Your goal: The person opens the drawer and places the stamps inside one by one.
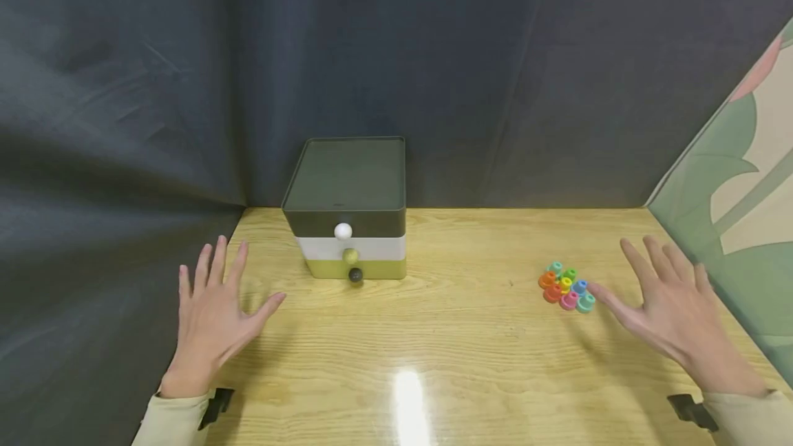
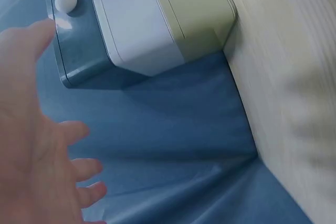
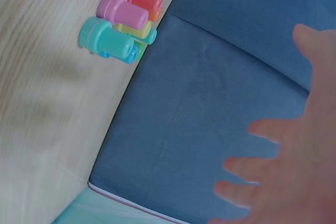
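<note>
My left hand (image 1: 213, 319) hovers over the table's left side with fingers spread, holding nothing. To its right stands a small stacked drawer box (image 1: 356, 174), dark on top, then white, then olive green, with a round knob on each layer. The white knob (image 2: 66, 2) shows near my thumb in the left wrist view. My right hand (image 1: 675, 305) is raised over the right side, fingers apart and grasping nothing. Just left of its thumb sits a cluster of several small coloured pegs (image 1: 566, 285), each with a wide base and narrower top. A teal peg (image 3: 106, 38) is foremost in the right wrist view.
The light wooden table (image 1: 458, 336) carries the box and pegs. Dark cloth (image 1: 458, 81) hangs behind it and along the left side. A leaf-patterned cloth (image 1: 737, 184) borders the right edge.
</note>
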Demonstrator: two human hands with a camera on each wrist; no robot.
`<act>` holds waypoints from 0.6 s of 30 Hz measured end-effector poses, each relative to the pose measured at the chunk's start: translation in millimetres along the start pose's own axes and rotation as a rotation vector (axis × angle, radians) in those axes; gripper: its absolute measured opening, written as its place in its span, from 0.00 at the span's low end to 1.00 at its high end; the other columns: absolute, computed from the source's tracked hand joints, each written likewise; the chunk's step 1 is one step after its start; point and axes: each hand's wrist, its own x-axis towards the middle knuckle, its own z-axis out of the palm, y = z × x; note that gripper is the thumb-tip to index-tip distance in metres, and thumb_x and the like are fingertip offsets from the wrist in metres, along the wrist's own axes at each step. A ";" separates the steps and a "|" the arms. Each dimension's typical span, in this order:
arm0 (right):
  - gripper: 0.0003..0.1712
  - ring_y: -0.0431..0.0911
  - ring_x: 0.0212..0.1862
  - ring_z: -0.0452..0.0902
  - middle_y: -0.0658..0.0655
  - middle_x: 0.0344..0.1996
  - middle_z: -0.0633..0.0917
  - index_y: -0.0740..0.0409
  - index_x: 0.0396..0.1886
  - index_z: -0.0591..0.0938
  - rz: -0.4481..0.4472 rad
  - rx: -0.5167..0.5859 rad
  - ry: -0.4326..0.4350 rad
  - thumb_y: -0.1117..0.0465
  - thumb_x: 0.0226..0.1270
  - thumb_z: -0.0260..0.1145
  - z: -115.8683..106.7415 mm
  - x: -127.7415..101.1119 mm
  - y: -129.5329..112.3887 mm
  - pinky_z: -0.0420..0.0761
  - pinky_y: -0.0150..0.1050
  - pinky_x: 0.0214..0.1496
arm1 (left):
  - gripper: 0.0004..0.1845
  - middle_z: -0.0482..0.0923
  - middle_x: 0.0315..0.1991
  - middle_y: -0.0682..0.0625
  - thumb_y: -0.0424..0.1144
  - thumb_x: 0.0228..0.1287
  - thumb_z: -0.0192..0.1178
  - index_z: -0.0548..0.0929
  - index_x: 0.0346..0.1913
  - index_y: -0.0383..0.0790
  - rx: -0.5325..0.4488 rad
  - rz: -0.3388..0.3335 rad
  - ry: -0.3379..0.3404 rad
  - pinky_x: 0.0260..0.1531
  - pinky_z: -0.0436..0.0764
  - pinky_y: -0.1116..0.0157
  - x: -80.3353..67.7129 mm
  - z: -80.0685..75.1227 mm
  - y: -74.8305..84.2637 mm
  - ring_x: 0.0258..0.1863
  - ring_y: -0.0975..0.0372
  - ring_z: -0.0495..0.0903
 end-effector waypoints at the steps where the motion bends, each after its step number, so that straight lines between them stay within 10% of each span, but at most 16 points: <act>1: 0.55 0.82 0.76 0.54 0.81 0.78 0.61 0.63 0.82 0.63 -0.006 0.015 0.009 0.34 0.69 0.69 0.4 0.0 0.3 0.42 0.83 0.75 | 0.57 0.50 0.86 0.35 0.72 0.61 0.65 0.60 0.85 0.45 -0.013 0.001 0.014 0.77 0.43 0.28 0.0 1.5 1.9 0.84 0.37 0.50; 13: 0.39 0.80 0.67 0.69 0.78 0.71 0.75 0.66 0.76 0.73 0.013 0.249 0.147 0.52 0.72 0.72 14.9 -0.7 5.1 0.67 0.79 0.60 | 0.41 0.76 0.70 0.33 0.54 0.58 0.69 0.78 0.71 0.34 -0.269 0.110 0.394 0.55 0.73 0.39 6.3 21.7 37.5 0.62 0.35 0.75; 18: 0.30 0.76 0.56 0.79 0.77 0.64 0.81 0.66 0.70 0.79 0.050 0.324 0.188 0.56 0.73 0.71 25.4 -2.0 7.3 0.77 0.28 0.49 | 0.32 0.85 0.52 0.37 0.48 0.59 0.70 0.84 0.65 0.35 -0.324 0.116 0.508 0.40 0.74 0.53 11.8 23.1 48.8 0.45 0.44 0.80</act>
